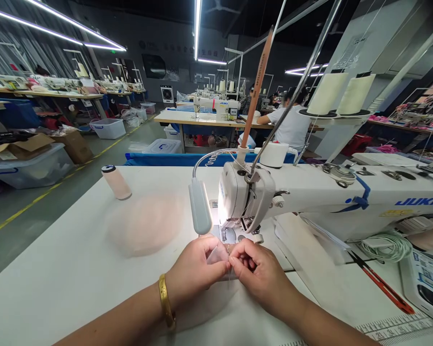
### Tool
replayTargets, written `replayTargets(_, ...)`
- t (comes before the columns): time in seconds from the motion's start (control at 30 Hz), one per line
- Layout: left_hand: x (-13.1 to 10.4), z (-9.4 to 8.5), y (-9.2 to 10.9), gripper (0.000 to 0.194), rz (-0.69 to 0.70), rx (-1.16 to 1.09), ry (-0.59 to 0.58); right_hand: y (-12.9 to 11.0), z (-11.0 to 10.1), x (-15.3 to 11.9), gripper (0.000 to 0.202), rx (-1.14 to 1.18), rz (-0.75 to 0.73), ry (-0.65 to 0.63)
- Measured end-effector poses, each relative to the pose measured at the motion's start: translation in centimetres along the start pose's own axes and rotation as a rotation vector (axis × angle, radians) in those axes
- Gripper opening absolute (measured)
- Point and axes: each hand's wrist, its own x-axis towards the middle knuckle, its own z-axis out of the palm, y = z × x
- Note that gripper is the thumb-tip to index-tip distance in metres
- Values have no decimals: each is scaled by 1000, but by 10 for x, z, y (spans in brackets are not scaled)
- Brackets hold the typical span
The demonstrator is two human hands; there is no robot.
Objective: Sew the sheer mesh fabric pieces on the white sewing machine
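Just in front of the sewing machine's (246,197) needle area, my left hand (198,262) pinches a piece of sheer pale fabric (216,255) between thumb and fingers. My right hand (262,274) is closed in a pinch at the edge of the same fabric, its fingertips touching those of the left. A thin strand seems to hang below the fingertips; what exactly is pinched there is too small to tell. More of the sheer fabric drapes over the table edge below my wrists. The lit presser foot (224,233) stands right behind my hands.
Left on the table are a pale pink thread cone (117,182) and a heap of sheer pink fabric (144,225). A grey lamp (201,206) hangs close by the left hand. At right lie red-handled tweezers (386,286), a coiled cord (384,246) and a ruler (400,329). A person (288,125) sits ahead.
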Motion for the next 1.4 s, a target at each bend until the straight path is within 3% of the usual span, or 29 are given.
replayTargets(0.1,1,3,-5,23,165,273,109,4,5,3,16,-100,-5,15)
replayTargets(0.2,0,7,-10,25,160,538,194,7,11,8,19,-271,-23,15)
replayTargets(0.27,-3,9,-13,15,193,637,260,7,12,10,21,-344,-12,10)
replayTargets(0.37,-9,11,-16,7,421,736,383,7,13,12,18,-372,19,43)
replayTargets(0.47,-13,12,-19,20,653,801,390,9,13,11,17,-370,15,70)
replayTargets(0.53,-14,11,-21,27,711,808,338,11,13,10,17,-354,-12,82)
replayTargets(0.67,-12,8,-25,28,701,795,264,15,10,9,19,-325,-113,56)
replayTargets(0.9,-10,6,-24,33,659,811,272,16,-2,7,31,-416,-260,-42)
replayTargets(1.13,-6,3,-21,24,532,887,205,22,0,8,31,-440,-273,24)
replayTargets(1.4,-1,1,-15,27,492,900,190,23,0,13,30,-428,-244,64)
